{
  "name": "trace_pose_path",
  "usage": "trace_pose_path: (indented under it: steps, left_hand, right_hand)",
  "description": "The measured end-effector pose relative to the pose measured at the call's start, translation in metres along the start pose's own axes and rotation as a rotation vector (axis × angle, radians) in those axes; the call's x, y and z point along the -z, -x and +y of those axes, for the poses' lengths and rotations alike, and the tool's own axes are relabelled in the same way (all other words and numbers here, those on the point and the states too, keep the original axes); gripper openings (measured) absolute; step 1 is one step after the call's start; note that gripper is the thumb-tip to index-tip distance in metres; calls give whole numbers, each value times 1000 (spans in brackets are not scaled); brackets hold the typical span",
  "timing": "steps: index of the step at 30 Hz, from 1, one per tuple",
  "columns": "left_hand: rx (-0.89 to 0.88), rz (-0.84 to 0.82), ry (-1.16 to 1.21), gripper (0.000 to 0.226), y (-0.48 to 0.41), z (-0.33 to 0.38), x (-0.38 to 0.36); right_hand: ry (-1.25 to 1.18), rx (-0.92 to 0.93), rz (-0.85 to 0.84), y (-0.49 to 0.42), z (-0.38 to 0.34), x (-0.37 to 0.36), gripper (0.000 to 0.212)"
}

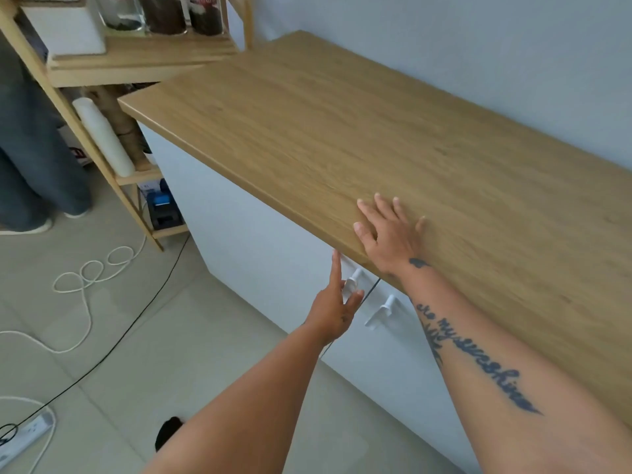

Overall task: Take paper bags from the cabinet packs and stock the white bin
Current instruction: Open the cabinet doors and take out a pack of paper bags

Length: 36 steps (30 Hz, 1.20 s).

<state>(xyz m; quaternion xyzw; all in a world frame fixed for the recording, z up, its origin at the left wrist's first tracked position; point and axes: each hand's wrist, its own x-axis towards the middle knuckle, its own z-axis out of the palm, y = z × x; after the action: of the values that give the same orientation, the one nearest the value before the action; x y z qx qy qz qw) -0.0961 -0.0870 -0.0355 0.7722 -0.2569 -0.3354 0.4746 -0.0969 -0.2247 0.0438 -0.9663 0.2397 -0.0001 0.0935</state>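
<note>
A white cabinet [273,241] stands under a wooden countertop [376,124], with both doors closed. Two white handles sit side by side at the door gap, the left handle [354,280] and the right handle [381,313]. My left hand [333,307] is at the left handle, its index finger straight and pointing up, the other fingers loosely bent beside the handle. My right hand [388,230] lies flat on the countertop's front edge with its fingers spread. No paper bags are in view.
A wooden shelf unit [102,155] stands left of the cabinet, holding a white container [61,32], jars, a white roll and a small black printer [164,210]. White rope, a black cable and a power strip [24,436] lie on the tiled floor. A person's legs [30,159] stand at far left.
</note>
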Motion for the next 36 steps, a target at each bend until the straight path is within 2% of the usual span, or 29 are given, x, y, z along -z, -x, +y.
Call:
trace_pose_path:
  steps: [10, 14, 20, 30, 36]
  left_hand:
    - [68, 136, 9, 85, 65, -26, 17]
    - [106, 220, 30, 89, 110, -34, 33]
    - [207, 344, -47, 111, 165, -46, 62]
    - [290, 586, 128, 84, 234, -70, 106]
    - [266, 692, -3, 66, 261, -86, 133]
  right_hand:
    - [64, 125, -12, 6, -5, 1, 46]
    - [100, 69, -43, 11, -13, 0, 47]
    - [165, -9, -91, 30, -36, -4, 50]
    - [172, -4, -97, 57, -49, -10, 60]
    - [174, -58, -105, 63, -65, -13, 66]
